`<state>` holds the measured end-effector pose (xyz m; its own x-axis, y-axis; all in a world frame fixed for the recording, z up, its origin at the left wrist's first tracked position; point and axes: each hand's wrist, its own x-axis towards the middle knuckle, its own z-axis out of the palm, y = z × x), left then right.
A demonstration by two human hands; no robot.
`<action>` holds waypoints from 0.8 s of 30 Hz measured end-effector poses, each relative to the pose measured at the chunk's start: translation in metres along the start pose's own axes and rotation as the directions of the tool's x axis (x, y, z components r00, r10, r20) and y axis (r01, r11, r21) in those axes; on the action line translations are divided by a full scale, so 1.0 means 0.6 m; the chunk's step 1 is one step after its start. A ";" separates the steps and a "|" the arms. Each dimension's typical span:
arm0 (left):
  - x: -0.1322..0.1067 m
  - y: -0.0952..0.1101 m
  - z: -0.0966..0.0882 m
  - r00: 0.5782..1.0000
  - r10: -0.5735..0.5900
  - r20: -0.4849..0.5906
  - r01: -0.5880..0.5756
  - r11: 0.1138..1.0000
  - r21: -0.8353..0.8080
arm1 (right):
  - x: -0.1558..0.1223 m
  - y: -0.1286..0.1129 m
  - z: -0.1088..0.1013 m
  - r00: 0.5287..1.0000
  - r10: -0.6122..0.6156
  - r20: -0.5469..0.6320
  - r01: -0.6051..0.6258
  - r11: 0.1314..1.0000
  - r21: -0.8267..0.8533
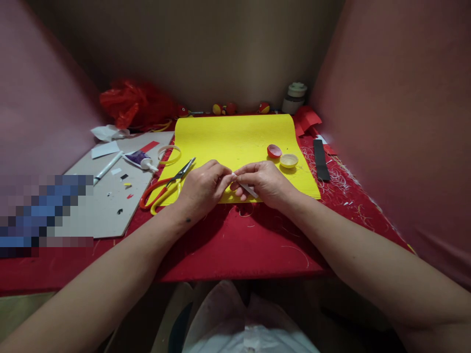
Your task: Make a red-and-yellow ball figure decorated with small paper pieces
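Observation:
Above the front part of a ridged yellow mat [235,137], my two hands meet at the fingertips. My right hand [259,179] is closed on a narrow white paper strip [249,190], whose free end slants down below the fingers. My left hand [206,184] pinches at the strip's other end, where a small white bit shows between the fingertips. Just left of that hand lie scissors [167,189] with red and yellow handles, blades apart. Beyond my right hand rest two small half-round cups, one red with a pink inside [274,151], one yellow with a pale inside [289,161].
On the left, a grey board [110,206] carries a purple glue tube [140,159], a white pen [108,168] and paper scraps. A yellow tape ring [170,155] overlaps the mat. Rightward lies a black strip [321,161]. A jar [294,98] and red bag [132,105] stand behind.

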<state>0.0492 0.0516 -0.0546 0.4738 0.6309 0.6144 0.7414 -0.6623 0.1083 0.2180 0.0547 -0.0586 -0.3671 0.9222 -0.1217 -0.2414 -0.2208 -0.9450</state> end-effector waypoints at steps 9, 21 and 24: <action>0.001 0.002 0.001 1.000 -0.025 0.011 0.025 1.000 -0.001 | 0.001 0.000 0.001 1.000 0.026 -0.003 -0.026 1.000 0.004; 0.008 0.013 -0.010 0.952 -0.292 0.088 0.303 0.935 -0.186 | 0.001 0.001 0.000 0.999 0.044 0.009 -0.044 0.999 0.018; 0.012 0.015 -0.014 0.914 -0.380 0.144 0.406 0.875 -0.262 | -0.001 -0.001 0.001 0.999 0.035 0.008 -0.035 0.999 0.007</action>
<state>0.0555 0.0467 -0.0427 0.2195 0.8864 0.4075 0.7166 -0.4299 0.5493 0.2178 0.0543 -0.0580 -0.3828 0.9112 -0.1521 -0.2350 -0.2553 -0.9379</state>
